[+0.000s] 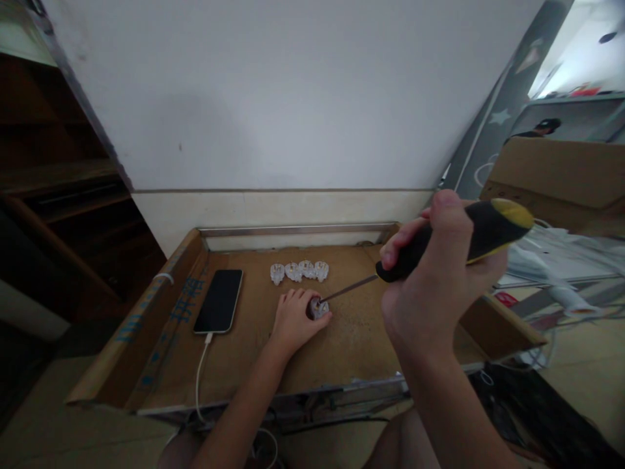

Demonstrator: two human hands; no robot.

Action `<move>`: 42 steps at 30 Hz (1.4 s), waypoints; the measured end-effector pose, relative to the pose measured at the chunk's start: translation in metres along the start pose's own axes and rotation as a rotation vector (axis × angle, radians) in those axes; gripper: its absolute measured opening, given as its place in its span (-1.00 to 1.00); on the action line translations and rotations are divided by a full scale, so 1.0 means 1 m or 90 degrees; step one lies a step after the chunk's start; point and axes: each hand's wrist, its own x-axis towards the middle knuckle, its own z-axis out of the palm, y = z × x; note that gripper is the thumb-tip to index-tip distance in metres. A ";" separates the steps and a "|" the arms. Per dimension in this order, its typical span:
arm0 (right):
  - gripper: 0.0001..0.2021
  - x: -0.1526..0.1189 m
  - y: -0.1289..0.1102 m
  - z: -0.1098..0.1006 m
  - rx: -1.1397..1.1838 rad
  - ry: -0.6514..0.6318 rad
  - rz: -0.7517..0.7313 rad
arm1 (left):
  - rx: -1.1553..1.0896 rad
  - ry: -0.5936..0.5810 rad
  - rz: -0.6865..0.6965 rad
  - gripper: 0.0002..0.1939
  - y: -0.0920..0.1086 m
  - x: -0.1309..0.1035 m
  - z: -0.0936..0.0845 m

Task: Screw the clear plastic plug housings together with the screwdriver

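Observation:
My left hand (296, 320) rests on the cardboard and grips a small clear plastic piece with metal parts (320, 309) between thumb and fingers. My right hand (437, 280) is wrapped round the black and yellow handle of a screwdriver (488, 228). Its long shaft slants down to the left, and the tip meets the clear piece; whether it sits in a screw is too small to tell. Just beyond my left hand, several similar clear plastic pieces (299, 270) stand in a row, touching one another.
The cardboard-lined work surface (361, 345) has raised side flaps. At left lies a phone (219, 301) with a white cable (200, 374). A white wall (293, 98) rises behind. A cardboard box (556, 182) and tangled white cords are at right; another person (537, 129) is farther back.

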 end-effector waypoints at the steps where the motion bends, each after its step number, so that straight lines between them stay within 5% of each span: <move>1: -0.76 0.001 0.001 0.000 -0.001 -0.002 0.008 | -0.001 0.000 0.001 -0.67 0.000 0.000 0.000; 14: -0.78 0.007 0.006 0.004 -0.013 -0.001 0.005 | -0.004 -0.010 0.000 -0.68 0.000 0.000 0.000; 20: -0.61 0.010 0.001 -0.001 0.035 -0.127 0.078 | -0.006 -0.013 -0.003 -0.69 0.001 0.000 -0.002; 26: -0.80 0.013 0.008 -0.001 -0.040 -0.234 -0.010 | 0.000 -0.012 -0.003 -0.69 0.002 0.000 -0.001; 29: -0.75 0.018 0.013 -0.002 -0.025 -0.289 -0.037 | -0.006 -0.006 0.010 -0.70 0.002 -0.001 -0.001; 37: -0.75 0.055 0.009 -0.004 0.043 -0.498 0.177 | -0.081 -0.034 0.046 -0.56 0.001 -0.001 0.000; 42: -0.72 0.064 0.006 0.000 0.030 -0.508 0.120 | -0.090 -0.026 0.037 -0.60 0.000 -0.001 0.001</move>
